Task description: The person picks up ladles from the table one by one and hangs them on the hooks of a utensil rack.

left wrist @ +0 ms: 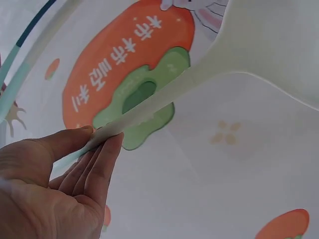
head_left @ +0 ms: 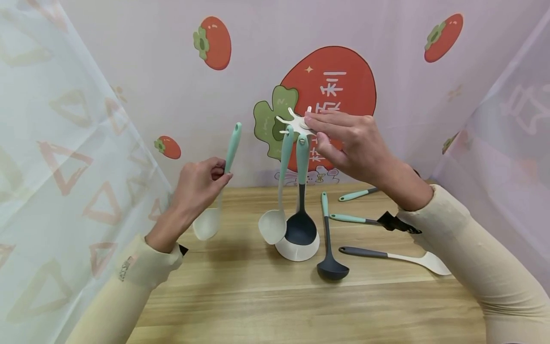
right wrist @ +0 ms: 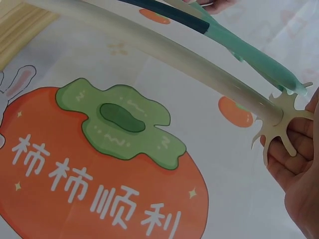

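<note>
In the head view my left hand (head_left: 199,184) pinches a spatula with a mint handle (head_left: 233,145) and a white head (head_left: 206,223), held left of the utensil stand. The left wrist view shows thumb and fingertips on its pale shaft (left wrist: 144,109). My right hand (head_left: 348,138) rests its extended fingers on the white hooked top (head_left: 296,123) of the stand, whose round base (head_left: 296,251) is on the table. From the hooks hang a white ladle (head_left: 272,227) and a dark ladle (head_left: 301,228), both mint-handled. The right wrist view shows the stand's pole (right wrist: 199,69).
Right of the stand, a dark ladle with a mint handle (head_left: 328,265) lies on the wooden table (head_left: 301,310). Beside it is a white spoon with a dark handle (head_left: 363,252). Two mint handles (head_left: 352,218) run partly behind my right arm. Printed curtains surround the table's back and sides.
</note>
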`<state>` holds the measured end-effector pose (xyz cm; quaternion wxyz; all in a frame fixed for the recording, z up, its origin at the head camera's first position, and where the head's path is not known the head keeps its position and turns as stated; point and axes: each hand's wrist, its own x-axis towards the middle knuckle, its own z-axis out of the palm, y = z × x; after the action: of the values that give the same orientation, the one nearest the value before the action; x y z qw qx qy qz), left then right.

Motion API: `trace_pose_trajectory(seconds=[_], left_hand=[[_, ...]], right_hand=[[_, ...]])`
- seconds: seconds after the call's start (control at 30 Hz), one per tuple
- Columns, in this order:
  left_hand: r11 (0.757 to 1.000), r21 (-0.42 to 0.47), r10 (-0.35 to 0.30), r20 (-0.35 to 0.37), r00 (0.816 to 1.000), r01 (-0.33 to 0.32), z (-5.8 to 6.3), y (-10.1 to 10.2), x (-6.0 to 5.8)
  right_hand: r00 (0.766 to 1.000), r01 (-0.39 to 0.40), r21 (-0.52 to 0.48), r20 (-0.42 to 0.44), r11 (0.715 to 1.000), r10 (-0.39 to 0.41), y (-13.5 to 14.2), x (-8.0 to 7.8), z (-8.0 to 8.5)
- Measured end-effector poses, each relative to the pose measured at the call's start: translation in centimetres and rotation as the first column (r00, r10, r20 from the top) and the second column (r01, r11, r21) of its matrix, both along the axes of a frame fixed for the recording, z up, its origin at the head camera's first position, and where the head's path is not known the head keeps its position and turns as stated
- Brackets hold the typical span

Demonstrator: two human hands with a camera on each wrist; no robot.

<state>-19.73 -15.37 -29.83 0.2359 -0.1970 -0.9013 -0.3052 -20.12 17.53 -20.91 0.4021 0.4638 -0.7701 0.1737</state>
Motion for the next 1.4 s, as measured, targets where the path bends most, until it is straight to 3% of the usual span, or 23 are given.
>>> trace_pose_trajectory(seconds=[0.47,0.7,1.4], left_hand=[[0.992,0.061,-0.11,-0.023,0.994,0.111,2.1,3.1,0.4],[0.992,0.028,-0.123,-0.064,0.99,0.125,2.7,4.6,0.3],[0.984,0.0,-0.177,-0.058,0.983,0.177,2.9,6.6,-0.2]], right_hand=[[1.0,-0.025,-0.025,0.013,0.999,0.025,0.1,-0.1,-0.2],[1.0,-0.018,-0.034,0.013,0.999,0.018,0.2,-0.1,-0.2],[1.0,0.001,-0.026,0.021,1.0,-0.001,0.5,0.0,-0.2]])
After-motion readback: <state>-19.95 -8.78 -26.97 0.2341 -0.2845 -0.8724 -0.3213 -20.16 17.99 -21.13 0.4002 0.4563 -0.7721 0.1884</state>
